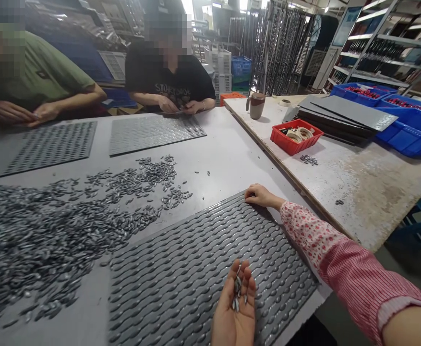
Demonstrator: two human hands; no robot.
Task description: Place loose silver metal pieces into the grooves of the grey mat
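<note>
My left hand (234, 312) is cupped palm up over the near part of a grey textured sheet (181, 259). Several small, dark grey, seed-shaped pieces (236, 293) lie in its palm. At the sheet's far right corner is my right hand (262, 196), its fingers curled together against the surface. Whatever those fingertips pinch is hidden. Wavy rows of similar glossy pieces cover most of the sheet. To its left spreads a large loose pile of these pieces (59, 240) on the white table (217, 149).
Across the table, two people work at their own sheets (152, 134). A wooden-edged table (357, 192) adjoins on the right. On it are a red tray (296, 137) with tape rolls, a mug (256, 105), stacked grey boards (340, 117) and blue bins (412, 127).
</note>
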